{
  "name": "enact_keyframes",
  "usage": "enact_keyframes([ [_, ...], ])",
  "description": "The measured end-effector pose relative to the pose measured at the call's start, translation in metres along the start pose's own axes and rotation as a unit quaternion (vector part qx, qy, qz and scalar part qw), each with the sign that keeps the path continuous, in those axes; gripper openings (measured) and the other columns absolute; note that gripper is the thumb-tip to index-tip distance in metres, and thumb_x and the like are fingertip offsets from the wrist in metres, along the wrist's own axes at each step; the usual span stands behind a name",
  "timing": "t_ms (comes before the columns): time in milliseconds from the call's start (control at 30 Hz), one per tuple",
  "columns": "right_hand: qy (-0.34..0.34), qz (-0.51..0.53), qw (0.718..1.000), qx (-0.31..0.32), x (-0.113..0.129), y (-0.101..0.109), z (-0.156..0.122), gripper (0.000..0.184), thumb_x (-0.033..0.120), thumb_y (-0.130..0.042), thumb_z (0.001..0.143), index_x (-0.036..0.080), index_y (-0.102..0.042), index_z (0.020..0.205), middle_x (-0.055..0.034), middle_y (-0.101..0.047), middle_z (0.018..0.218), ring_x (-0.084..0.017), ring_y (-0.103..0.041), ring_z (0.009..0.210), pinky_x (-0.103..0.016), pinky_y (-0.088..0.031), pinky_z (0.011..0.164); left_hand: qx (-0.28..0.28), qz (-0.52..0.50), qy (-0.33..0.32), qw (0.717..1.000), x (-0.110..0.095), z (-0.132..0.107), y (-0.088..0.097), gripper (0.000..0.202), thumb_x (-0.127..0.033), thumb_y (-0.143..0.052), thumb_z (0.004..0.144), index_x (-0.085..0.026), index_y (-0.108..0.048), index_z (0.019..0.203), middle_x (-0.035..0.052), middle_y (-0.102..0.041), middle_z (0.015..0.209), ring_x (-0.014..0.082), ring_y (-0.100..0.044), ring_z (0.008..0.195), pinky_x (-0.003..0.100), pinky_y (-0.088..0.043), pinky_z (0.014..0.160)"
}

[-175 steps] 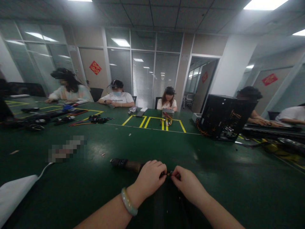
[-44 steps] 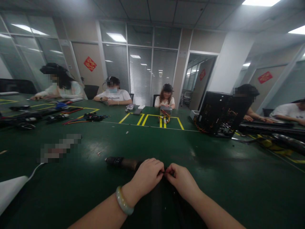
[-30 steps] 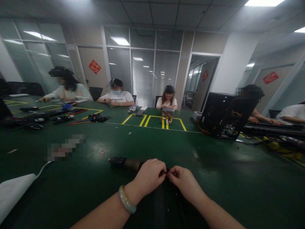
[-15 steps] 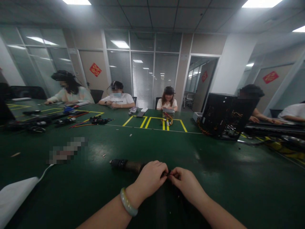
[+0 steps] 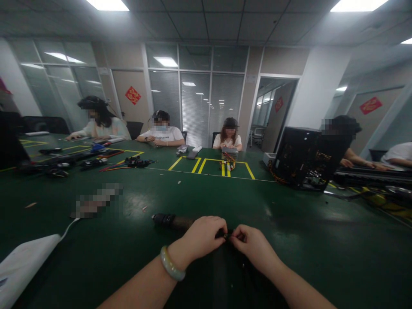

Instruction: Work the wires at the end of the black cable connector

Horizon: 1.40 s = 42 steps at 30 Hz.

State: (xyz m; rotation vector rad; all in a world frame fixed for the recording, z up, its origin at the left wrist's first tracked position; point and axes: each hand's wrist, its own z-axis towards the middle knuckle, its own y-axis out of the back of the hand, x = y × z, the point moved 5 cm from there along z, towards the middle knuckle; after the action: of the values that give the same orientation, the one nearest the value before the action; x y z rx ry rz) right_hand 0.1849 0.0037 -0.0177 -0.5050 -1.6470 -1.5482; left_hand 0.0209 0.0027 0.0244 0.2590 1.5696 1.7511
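Both hands meet low in the middle of the head view, over the green table (image 5: 135, 253). The thumb and fingers of my left hand (image 5: 206, 235) are closed in a pinch, with a jade-coloured bangle (image 5: 171, 264) on that wrist. Just to its right, my right hand (image 5: 252, 246) pinches too, its fingertips almost touching the left ones. A small dark piece (image 5: 225, 236) with a bright spot lies between the fingertips, too small to name. Behind my left hand lies a dark cylindrical tool (image 5: 175, 221) with a narrow metal tip pointing left; its other end is hidden.
A white device (image 5: 32, 262) with a cable lies at lower left. Cables and dark parts (image 5: 135, 162) spread across the far left. An open black computer case (image 5: 310, 159) stands at right. Several people sit around the table, one (image 5: 229, 137) straight across behind a metal box.
The view has shifted slightly, so the scene sits a little further right. My hands stay together in nearly the same pinch, with the fingertips slightly further apart.
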Motion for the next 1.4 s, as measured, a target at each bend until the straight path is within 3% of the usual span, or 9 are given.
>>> enact_keyframes([
  [167,0.009,0.002,1.000,0.006,0.001,-0.001,0.001,0.009,0.024,-0.061,0.083,0.018,-0.068,0.082,0.0006,-0.069,0.075,-0.014,-0.061,0.066,-0.020,-0.039,0.056,0.004,-0.015,-0.021,1.000,-0.001,-0.001,0.003,0.017,-0.023,-0.067,0.080,-0.026,-0.063,0.096,-0.0023,-0.065,0.097,0.0173,-0.061,0.091,0.029,-0.043,0.083],
  [433,0.001,-0.004,1.000,0.000,-0.001,0.000,0.002,0.008,0.023,-0.061,0.083,0.018,-0.067,0.082,0.0006,-0.068,0.075,-0.013,-0.060,0.064,-0.019,-0.038,0.055,-0.039,0.015,0.005,0.999,-0.003,0.002,-0.013,0.006,-0.019,-0.062,0.083,-0.021,-0.060,0.088,0.0000,-0.064,0.090,0.0186,-0.059,0.089,0.031,-0.041,0.083],
  [633,0.004,-0.003,1.000,0.000,0.000,0.000,0.001,0.009,0.024,-0.060,0.084,0.018,-0.066,0.081,0.0012,-0.067,0.073,-0.014,-0.060,0.065,-0.019,-0.039,0.055,-0.044,0.005,-0.001,0.999,-0.002,0.001,-0.011,0.007,-0.024,-0.063,0.083,-0.022,-0.059,0.088,-0.0006,-0.064,0.091,0.0189,-0.058,0.088,0.032,-0.041,0.083],
  [833,0.006,-0.002,1.000,0.002,-0.003,0.000,0.002,0.009,0.024,-0.060,0.084,0.018,-0.066,0.082,0.0015,-0.067,0.074,-0.013,-0.060,0.065,-0.019,-0.040,0.055,-0.040,0.008,-0.018,0.999,-0.006,0.001,-0.008,0.009,-0.017,-0.061,0.082,-0.023,-0.060,0.089,-0.0016,-0.064,0.090,0.0181,-0.058,0.088,0.031,-0.040,0.082],
  [1400,0.017,0.019,1.000,0.001,-0.008,-0.003,0.004,0.007,0.022,-0.060,0.083,0.018,-0.064,0.080,0.0016,-0.066,0.071,-0.012,-0.058,0.061,-0.019,-0.037,0.053,-0.040,0.004,0.005,0.999,-0.001,0.000,-0.012,0.016,-0.024,-0.063,0.081,-0.022,-0.058,0.096,0.0008,-0.064,0.094,0.0203,-0.058,0.090,0.033,-0.041,0.084],
])
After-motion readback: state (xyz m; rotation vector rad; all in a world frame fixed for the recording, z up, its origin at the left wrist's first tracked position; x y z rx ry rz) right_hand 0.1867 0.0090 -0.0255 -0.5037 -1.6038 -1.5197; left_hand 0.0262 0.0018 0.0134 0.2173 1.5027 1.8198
